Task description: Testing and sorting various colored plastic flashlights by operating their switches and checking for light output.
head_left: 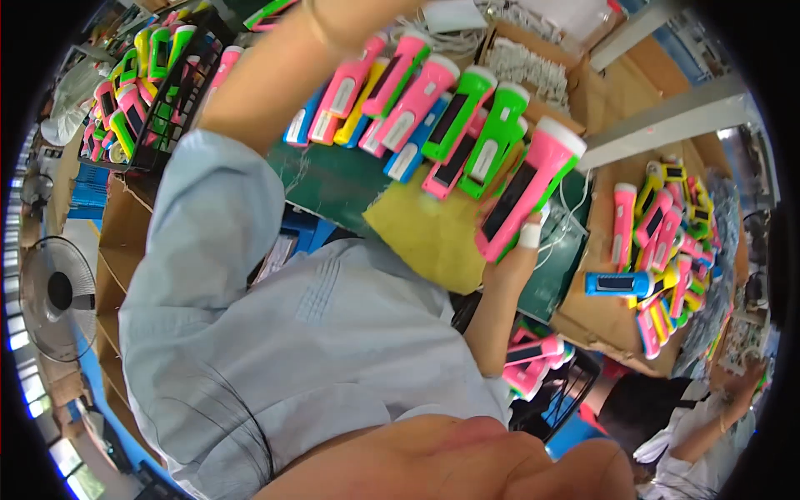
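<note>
My right hand [521, 242] grips a pink torch [529, 192]; my left hand's [350, 21] grip I cannot tell. Many torches [417, 108] lie on the surface [333, 179]; more remain in the basket [179, 100].

Row of flashlights [400, 108] on table [333, 179], basket [179, 92] at left.

I see open brown cardboard boxes [621, 312] at the workbench's right edge, another carton [550, 100] of white parts at its far edge, no screens
</note>
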The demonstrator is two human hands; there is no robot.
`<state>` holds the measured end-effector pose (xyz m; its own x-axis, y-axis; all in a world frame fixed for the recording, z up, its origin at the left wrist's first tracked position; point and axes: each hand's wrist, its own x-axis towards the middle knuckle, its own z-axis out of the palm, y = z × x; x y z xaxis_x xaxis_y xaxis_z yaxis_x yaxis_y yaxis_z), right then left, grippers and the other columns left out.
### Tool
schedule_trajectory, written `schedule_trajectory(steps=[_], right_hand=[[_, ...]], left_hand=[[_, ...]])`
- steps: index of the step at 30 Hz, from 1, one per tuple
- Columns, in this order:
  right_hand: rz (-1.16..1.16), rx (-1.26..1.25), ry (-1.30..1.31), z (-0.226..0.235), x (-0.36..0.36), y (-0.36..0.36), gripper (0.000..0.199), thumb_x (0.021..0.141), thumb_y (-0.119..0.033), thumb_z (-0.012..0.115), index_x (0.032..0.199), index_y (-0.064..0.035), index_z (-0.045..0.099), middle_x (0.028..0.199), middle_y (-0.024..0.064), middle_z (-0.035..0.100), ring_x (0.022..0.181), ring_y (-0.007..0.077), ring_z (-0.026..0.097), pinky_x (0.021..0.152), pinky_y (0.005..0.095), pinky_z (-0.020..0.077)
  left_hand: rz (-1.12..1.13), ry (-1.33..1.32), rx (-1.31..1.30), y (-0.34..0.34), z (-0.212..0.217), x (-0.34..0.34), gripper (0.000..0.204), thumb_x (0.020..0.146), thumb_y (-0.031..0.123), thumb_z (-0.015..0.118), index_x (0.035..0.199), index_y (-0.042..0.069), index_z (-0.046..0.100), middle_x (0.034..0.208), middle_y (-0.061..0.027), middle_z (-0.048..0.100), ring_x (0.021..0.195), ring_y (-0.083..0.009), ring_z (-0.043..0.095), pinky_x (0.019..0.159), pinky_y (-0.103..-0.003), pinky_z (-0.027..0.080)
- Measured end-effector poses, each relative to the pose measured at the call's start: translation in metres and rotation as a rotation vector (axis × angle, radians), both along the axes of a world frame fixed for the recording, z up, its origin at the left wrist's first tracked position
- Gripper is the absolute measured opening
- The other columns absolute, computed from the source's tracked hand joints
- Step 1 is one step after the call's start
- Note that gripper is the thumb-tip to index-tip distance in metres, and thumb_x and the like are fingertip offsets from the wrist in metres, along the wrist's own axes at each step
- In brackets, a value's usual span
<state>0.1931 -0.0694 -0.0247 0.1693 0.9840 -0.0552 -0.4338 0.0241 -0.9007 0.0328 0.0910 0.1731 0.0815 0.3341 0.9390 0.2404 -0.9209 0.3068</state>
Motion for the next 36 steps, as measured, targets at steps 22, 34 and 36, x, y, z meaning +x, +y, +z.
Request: schedule_trajectory(steps=[22, 34, 36], right_hand=[[0.36, -0.138, -0.208, -0.012, -0.009, 0.038, 0.048, 0.074, -0.022, 0.072, 0.11, 0.0033, 0.052, 0.101, 0.0053, 0.058, 0.082, 0.0083, 0.051, 0.059, 0.0201, 0.0369], [-0.256, 0.129, -1.168, -0.006, -0.025, 0.027, 0.052, 0.068, -0.033, 0.076, 0.098, 0.0037, 0.054, 0.082, 0.0109, 0.06, 0.07, 0.0197, 0.058, 0.064, 0.0307, 0.0458], [-0.145, 0.167, -0.996, -0.002, -0.024, 0.022, 0.049, 0.07, -0.028, 0.074, 0.1, 0.0047, 0.053, 0.089, 0.0131, 0.059, 0.079, 0.0199, 0.058, 0.067, 0.0297, 0.0457]], left_hand=[[-0.176, -0.302, -0.855, -0.067, -0.198, 0.031, 0.043, 0.089, 0.029, 0.036, 0.063, -0.004, 0.045, 0.049, -0.0049, 0.041, 0.049, -0.0089, 0.039, 0.042, -0.028, 0.031], [-0.99, -0.911, -1.494, -0.067, -0.15, 0.027, 0.065, 0.092, 0.054, 0.017, 0.128, 0.003, 0.038, 0.116, -0.0106, 0.053, 0.1, -0.0188, 0.053, 0.079, -0.031, 0.048], [-0.839, -0.83, -1.508, -0.069, -0.153, 0.029, 0.065, 0.091, 0.055, 0.02, 0.122, 0.003, 0.044, 0.107, -0.0101, 0.057, 0.091, -0.0176, 0.057, 0.074, -0.029, 0.049]])
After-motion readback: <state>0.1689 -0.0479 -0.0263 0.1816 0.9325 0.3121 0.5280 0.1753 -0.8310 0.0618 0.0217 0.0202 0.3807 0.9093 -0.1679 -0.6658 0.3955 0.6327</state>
